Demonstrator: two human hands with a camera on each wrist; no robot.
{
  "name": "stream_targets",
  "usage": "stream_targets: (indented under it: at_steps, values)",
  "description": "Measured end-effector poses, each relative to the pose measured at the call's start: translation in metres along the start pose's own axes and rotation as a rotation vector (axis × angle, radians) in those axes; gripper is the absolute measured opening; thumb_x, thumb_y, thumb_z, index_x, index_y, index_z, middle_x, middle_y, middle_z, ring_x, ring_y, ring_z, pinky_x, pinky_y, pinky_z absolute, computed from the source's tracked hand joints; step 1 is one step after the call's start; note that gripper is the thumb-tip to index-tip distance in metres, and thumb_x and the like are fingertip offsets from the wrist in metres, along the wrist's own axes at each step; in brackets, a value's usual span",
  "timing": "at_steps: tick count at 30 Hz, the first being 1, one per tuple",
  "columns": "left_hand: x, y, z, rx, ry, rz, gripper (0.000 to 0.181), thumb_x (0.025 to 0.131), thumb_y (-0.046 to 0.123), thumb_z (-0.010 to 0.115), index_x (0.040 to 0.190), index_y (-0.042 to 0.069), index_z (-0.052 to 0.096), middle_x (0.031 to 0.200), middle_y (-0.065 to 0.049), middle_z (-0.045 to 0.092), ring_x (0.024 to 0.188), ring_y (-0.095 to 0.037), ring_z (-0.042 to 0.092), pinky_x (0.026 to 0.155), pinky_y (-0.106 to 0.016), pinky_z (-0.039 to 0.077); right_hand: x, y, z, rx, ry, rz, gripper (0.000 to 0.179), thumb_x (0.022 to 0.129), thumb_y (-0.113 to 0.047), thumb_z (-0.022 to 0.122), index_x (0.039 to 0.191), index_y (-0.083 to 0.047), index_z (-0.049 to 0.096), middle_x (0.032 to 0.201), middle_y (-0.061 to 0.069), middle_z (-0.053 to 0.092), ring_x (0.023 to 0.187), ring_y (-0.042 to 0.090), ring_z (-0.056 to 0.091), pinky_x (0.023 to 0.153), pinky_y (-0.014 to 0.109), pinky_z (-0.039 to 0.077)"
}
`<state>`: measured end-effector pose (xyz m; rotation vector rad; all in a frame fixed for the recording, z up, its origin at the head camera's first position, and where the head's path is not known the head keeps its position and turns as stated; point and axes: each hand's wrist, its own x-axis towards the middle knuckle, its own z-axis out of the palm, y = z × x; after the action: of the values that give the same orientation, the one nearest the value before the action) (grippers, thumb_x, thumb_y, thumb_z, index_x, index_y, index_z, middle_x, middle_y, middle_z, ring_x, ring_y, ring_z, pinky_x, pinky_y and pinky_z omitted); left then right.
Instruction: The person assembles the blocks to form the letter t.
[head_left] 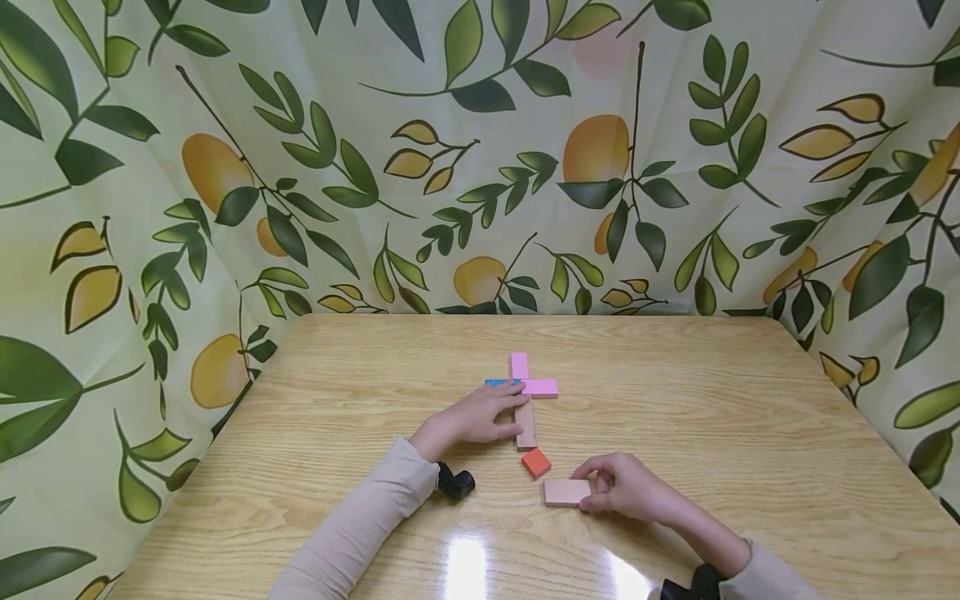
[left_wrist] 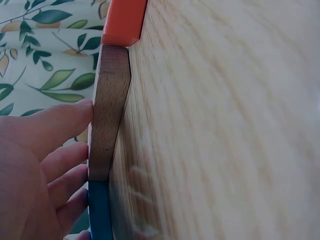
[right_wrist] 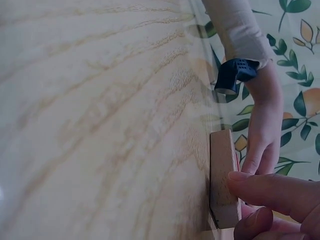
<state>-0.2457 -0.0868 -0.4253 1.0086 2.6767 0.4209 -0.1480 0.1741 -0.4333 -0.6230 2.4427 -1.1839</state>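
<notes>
My left hand (head_left: 480,414) rests with spread, mostly straight fingers on a plain wooden block (head_left: 527,425) and a blue block (head_left: 492,382). In the left wrist view its thumb touches the wooden block's edge, near the red-orange block (left_wrist: 124,20). Two pink blocks, an upright one (head_left: 519,365) and a sideways one (head_left: 542,388), lie just beyond those fingertips. Nearer the front, my right hand (head_left: 626,486) pinches the right end of a second plain wooden block (head_left: 562,492) between thumb and fingers. That block lies crosswise at the table, slightly apart from the red-orange one.
The wooden table (head_left: 360,367) reaches back to a leaf-and-fruit patterned cloth (head_left: 480,208) that hangs behind and at both sides. A black wrist camera (head_left: 456,482) sits beneath the left sleeve, and another (head_left: 693,583) is by the right sleeve.
</notes>
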Motion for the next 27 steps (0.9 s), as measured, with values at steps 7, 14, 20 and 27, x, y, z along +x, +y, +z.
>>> stream_targets:
  at_steps: [7, 14, 20, 27]
  values:
    - [-0.0007, 0.0011, -0.0009, 0.015, 0.003, 0.010, 0.057, 0.097, 0.039, 0.053, 0.148, 0.017, 0.039, 0.161, -0.002, 0.027, 0.151, -0.022, 0.023, 0.125, -0.046, 0.020, 0.0012, 0.0014, -0.0007, -0.008, -0.003, 0.013, 0.031, 0.078, -0.012, 0.077, 0.105, 0.003, 0.069, 0.062, -0.007, 0.051, 0.052, -0.003, 0.042, 0.047, 0.013, 0.034]
    - [-0.0007, 0.0002, -0.0007, 0.007, 0.010, 0.020, 0.057, 0.097, 0.038, 0.053, 0.148, 0.016, 0.039, 0.161, -0.003, 0.028, 0.151, -0.024, 0.024, 0.125, -0.046, 0.021, -0.0004, 0.0008, -0.0007, 0.009, 0.005, 0.001, 0.033, 0.078, -0.012, 0.077, 0.105, 0.004, 0.069, 0.062, -0.006, 0.052, 0.052, -0.002, 0.042, 0.048, 0.014, 0.035]
    - [-0.0003, 0.0000, -0.0006, 0.010, 0.007, 0.016, 0.057, 0.097, 0.038, 0.053, 0.148, 0.016, 0.040, 0.161, -0.003, 0.028, 0.151, -0.023, 0.024, 0.125, -0.046, 0.021, -0.0002, 0.0018, -0.0017, 0.003, 0.016, 0.003, 0.034, 0.078, -0.012, 0.077, 0.106, 0.006, 0.068, 0.061, -0.006, 0.053, 0.052, -0.003, 0.041, 0.047, 0.014, 0.035]
    - [-0.0001, 0.0000, 0.0002, 0.014, 0.000, 0.007, 0.057, 0.097, 0.039, 0.053, 0.148, 0.017, 0.039, 0.161, -0.001, 0.027, 0.152, -0.022, 0.022, 0.126, -0.045, 0.019, 0.0007, 0.0033, -0.0034, -0.012, 0.024, 0.007, 0.032, 0.079, -0.012, 0.076, 0.105, 0.004, 0.069, 0.062, -0.005, 0.054, 0.052, -0.003, 0.041, 0.046, 0.013, 0.034]
